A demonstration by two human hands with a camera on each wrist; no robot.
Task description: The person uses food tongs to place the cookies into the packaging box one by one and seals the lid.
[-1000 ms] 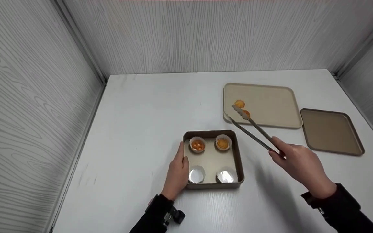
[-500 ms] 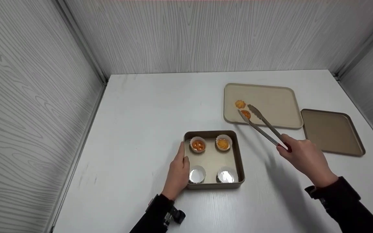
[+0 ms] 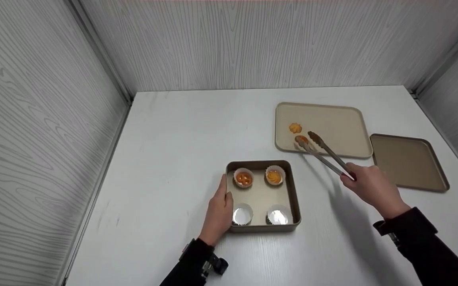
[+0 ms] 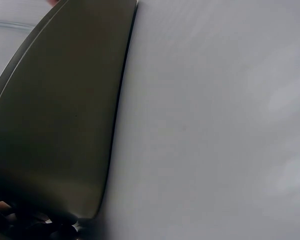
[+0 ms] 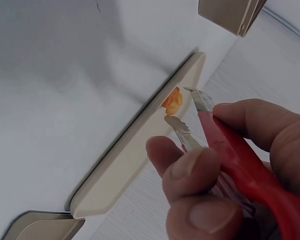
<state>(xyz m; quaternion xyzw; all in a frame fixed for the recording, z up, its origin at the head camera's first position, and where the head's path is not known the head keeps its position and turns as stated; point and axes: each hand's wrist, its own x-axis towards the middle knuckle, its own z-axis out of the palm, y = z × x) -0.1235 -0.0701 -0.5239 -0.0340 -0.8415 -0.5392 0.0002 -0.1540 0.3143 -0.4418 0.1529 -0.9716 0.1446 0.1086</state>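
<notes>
My left hand (image 3: 218,212) grips the left wall of a square baking pan (image 3: 257,228), thumb at the rim. Two paper cups in the pan's back corners bear an orange patterned cookie (image 3: 244,178) and a yellow swirled cookie (image 3: 274,177). Two shiny empty cups (image 3: 242,215) sit at its front. In my right hand (image 3: 372,188) are metal tongs with red handles (image 5: 240,155), tips spread apart. One tip overlaps an orange cookie (image 3: 304,138) on the beige tray (image 3: 332,127); the other is to its right. Just behind lies a star-shaped yellow cookie (image 3: 295,128).
A smaller brown tray (image 3: 406,163) lies right of the beige one, their edges meeting. Grey wood-grain panels (image 3: 229,47) rise behind and at both sides of the white table (image 3: 165,159).
The tongs have shifted right and come down around the orange cookie, one tip now over it. My left hand and the square pan have stayed in place.
</notes>
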